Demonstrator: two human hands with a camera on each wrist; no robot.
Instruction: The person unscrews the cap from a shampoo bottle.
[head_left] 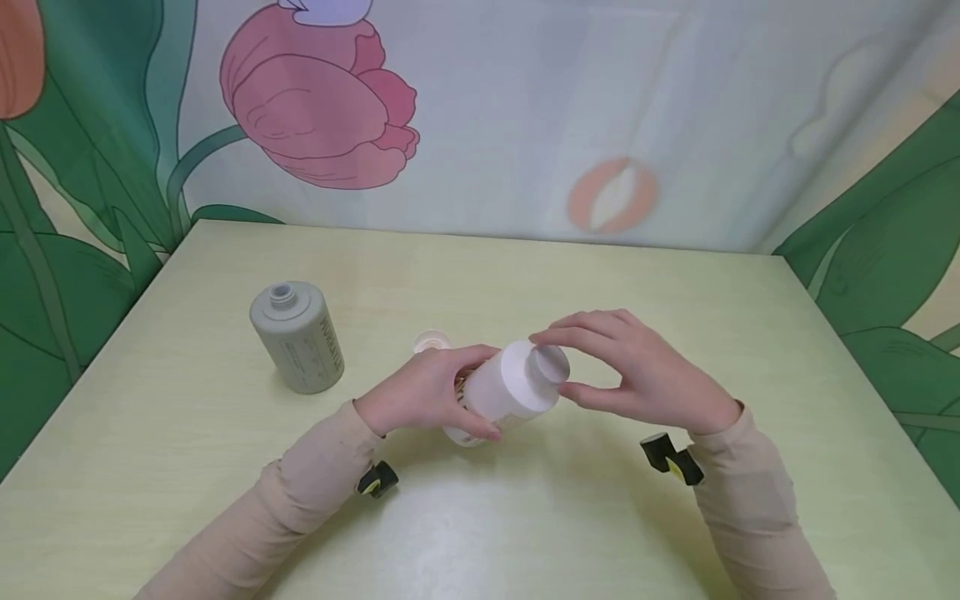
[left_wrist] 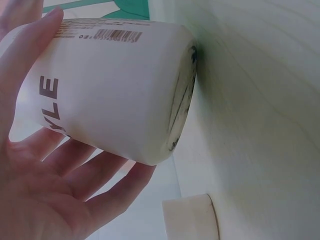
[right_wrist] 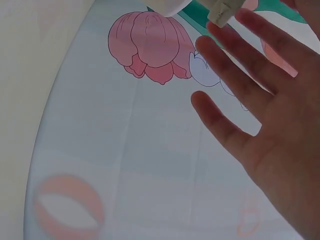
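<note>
My left hand (head_left: 431,387) grips a white bottle (head_left: 487,387), tilted with its top up and to the right. Dark lettering, a barcode and a smudged base show on the bottle (left_wrist: 115,85) in the left wrist view. At its upper end sits a white cap (head_left: 550,364). The right hand (head_left: 637,367) has thumb and index finger on opposite sides of this cap, pinching it. In the right wrist view the other fingers (right_wrist: 222,60) spread apart and the cap (right_wrist: 225,10) shows only at the top edge.
A grey bottle (head_left: 300,342) with a bare open neck stands on the table (head_left: 187,467) to the left. Behind the left hand lies a small pale round cap (head_left: 431,340), partly hidden. A flower-printed curtain (head_left: 487,125) hangs along the table's back edge.
</note>
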